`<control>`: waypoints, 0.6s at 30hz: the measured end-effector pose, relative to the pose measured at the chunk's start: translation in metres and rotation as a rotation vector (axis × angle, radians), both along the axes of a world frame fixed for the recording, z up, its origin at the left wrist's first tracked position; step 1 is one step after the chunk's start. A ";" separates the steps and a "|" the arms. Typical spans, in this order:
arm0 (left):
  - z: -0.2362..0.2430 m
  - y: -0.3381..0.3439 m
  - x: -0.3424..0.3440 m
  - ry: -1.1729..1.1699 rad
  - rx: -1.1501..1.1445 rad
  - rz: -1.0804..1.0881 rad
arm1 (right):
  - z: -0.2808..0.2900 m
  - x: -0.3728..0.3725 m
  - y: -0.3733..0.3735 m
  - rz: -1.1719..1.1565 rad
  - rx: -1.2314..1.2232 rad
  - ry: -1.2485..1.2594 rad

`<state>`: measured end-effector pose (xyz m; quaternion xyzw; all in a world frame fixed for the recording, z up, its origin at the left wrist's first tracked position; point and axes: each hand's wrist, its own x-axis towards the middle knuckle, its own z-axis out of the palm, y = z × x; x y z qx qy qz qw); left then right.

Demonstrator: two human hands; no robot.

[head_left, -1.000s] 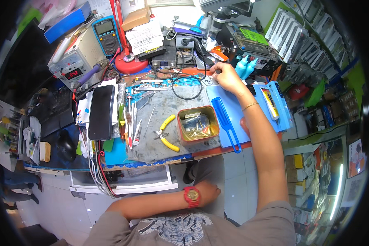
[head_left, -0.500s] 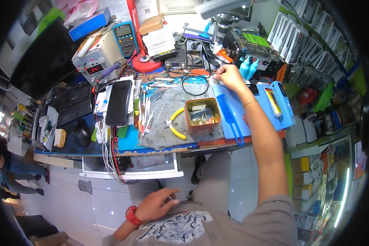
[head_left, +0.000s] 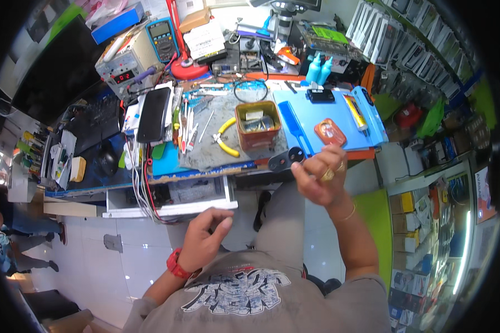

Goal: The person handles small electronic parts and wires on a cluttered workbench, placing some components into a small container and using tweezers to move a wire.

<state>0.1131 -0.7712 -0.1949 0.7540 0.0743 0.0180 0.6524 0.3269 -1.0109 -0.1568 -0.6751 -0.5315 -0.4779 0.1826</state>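
My right hand is raised in front of the bench's front edge, its fingers closed on a small dark flat piece with a round end. What kind of thing it is I cannot make out. My left hand hovers over my lap, with a red watch on its wrist. Its fingers curve loosely, thumb apart, holding nothing. Beyond the right hand, a reddish-brown rounded case and a blue comb lie on a light-blue mat. An open square tin holding small parts stands left of the comb.
Yellow-handled pliers and several thin tools lie left of the tin. A dark phone rests farther left. Below the bench, a drawer stands pulled out, with cables hanging over it. Light-blue bottles and a multimeter stand at the back.
My right hand has come back from the mat's far edge toward me, now with the dark piece in it. My left hand has lifted slightly and moved left. The view has shifted.
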 end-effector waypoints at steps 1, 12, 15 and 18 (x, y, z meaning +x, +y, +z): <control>0.003 -0.005 0.004 0.010 -0.057 0.003 | -0.003 -0.014 0.003 0.043 -0.013 0.051; -0.002 -0.024 -0.001 0.072 -0.370 0.044 | -0.040 -0.091 0.028 0.211 -0.049 0.301; -0.003 -0.020 -0.007 0.086 -0.403 0.080 | -0.041 -0.095 0.037 0.223 -0.038 0.336; -0.008 -0.014 -0.012 0.126 -0.486 0.131 | -0.043 -0.099 0.043 0.219 -0.003 0.441</control>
